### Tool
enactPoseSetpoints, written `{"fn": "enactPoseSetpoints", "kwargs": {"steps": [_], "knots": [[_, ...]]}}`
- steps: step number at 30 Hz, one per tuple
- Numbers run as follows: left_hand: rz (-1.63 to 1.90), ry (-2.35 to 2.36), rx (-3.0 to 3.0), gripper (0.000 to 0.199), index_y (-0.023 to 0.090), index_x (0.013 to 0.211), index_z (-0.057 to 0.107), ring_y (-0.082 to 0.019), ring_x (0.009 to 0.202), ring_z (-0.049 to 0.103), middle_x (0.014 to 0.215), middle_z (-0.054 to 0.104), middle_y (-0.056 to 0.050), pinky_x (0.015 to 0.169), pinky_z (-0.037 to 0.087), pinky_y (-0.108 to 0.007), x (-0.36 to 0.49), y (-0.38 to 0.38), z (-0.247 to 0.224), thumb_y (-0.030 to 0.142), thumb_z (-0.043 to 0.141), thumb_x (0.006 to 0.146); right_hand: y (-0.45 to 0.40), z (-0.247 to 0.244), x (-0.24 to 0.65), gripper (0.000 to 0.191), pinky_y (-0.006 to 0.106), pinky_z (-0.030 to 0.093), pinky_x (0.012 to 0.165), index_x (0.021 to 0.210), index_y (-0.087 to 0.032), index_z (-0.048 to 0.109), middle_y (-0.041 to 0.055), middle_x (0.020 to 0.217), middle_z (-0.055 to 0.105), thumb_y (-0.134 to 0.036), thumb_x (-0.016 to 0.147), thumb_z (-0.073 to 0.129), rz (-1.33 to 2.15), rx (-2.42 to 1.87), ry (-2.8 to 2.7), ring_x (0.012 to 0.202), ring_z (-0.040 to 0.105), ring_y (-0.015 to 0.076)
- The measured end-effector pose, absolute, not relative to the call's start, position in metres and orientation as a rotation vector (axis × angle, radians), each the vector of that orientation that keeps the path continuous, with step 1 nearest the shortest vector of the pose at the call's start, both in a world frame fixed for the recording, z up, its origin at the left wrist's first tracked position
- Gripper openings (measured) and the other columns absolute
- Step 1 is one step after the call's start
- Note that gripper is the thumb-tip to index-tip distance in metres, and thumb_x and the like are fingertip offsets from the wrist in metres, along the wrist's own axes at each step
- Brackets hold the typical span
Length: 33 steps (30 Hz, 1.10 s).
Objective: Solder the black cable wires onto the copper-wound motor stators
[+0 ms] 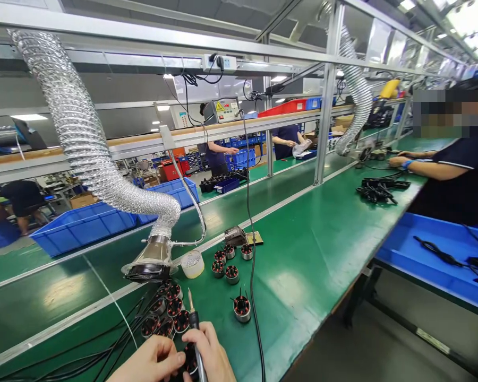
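Head view: soldering station, wound stator in hand

A stator is pinched in the closed left hand at the bench's near edge; a soldering iron is gripped in the closed right hand, tip up. More stators are grouped just beyond, with an extraction hood behind. Judged best: the tip is brought to the winding lead under the hood, the part held steady.

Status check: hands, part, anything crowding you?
Right hand grips soldering iron. Left hand on motor stator. More stators and cables crowd close.
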<state>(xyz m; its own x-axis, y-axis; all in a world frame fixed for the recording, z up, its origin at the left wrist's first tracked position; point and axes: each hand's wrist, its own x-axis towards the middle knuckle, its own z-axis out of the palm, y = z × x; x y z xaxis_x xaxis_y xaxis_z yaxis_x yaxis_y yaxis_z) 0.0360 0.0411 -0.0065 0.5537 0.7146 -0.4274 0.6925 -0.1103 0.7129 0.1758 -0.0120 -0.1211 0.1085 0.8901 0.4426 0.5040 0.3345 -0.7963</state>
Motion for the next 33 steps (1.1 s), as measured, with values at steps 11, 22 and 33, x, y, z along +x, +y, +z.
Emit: {"fn": "enactPoseSetpoints", "kwargs": {"steps": [11,22,33], "knots": [[0.045,1.212,1.407,0.081,0.017,0.065,0.054,-0.009,0.053,0.037,0.056,0.050,0.002,0.052,0.023,-0.025,0.036,0.045,-0.020,0.094,0.060,0.039,-0.003,-0.132,0.174,0.065,0.023,0.049,0.069,0.110,-0.025,0.055,0.0009,0.103,0.046,-0.009,0.047,0.065,0.446,-1.403,-1.611,0.071,0.058,0.0140],[0.156,1.118,1.351,0.065,0.017,0.065,0.052,-0.006,0.045,0.032,0.055,0.049,0.005,0.050,0.020,-0.025,0.027,0.043,-0.026,0.076,0.077,0.052,-0.009,-0.119,0.175,0.064,0.029,0.052,0.080,0.106,-0.025,0.058,0.0024,0.101,0.047,-0.007,0.045,0.063,0.316,-1.304,-1.618,0.087,0.057,0.0213],[0.308,1.117,1.179,0.046,0.011,0.069,0.067,-0.008,0.053,0.049,0.065,0.060,-0.001,0.054,0.038,-0.026,0.037,0.044,-0.008,0.049,0.085,0.052,-0.004,-0.090,0.206,0.025,0.031,0.056,0.087,0.123,-0.026,0.054,0.0084,0.118,0.054,-0.022,0.100,0.045,0.267,-0.974,-1.653,0.101,0.064,0.0205]]}}
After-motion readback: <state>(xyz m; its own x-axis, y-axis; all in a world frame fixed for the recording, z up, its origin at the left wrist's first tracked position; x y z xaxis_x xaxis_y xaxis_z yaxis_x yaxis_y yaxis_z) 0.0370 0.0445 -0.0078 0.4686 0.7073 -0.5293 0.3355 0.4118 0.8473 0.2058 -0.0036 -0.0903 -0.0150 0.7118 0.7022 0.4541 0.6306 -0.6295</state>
